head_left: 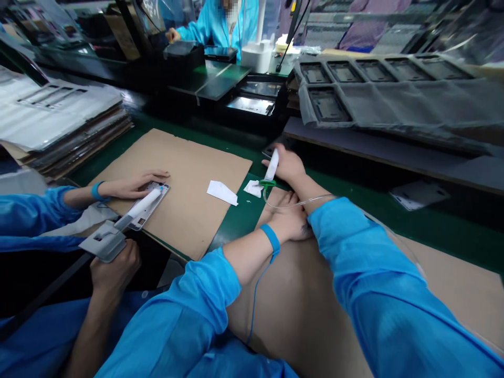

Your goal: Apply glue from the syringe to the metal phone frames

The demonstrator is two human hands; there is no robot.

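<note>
My right hand [290, 164] is closed around a white dispensing syringe [272, 167] with a green cap and a thin clear tube at its near end. Just beyond the fingers lies a dark flat part [268, 151], mostly hidden by the hand. My left hand [290, 219], with a blue wrist strap, rests on the brown cardboard [299, 283] beneath my right forearm. Its fingers lie outstretched, partly covered, and nothing shows in them. A crumpled white paper [253, 188] sits beside the green cap, and a folded white paper [222, 192] is farther left.
At left, a co-worker's hands [136, 185] work on a pale phone frame [151, 207] with a white tool. Stacked sheets [63, 115] stand at far left. A tray of dark frames [354, 94] is at back right; another person [220, 23] sits across.
</note>
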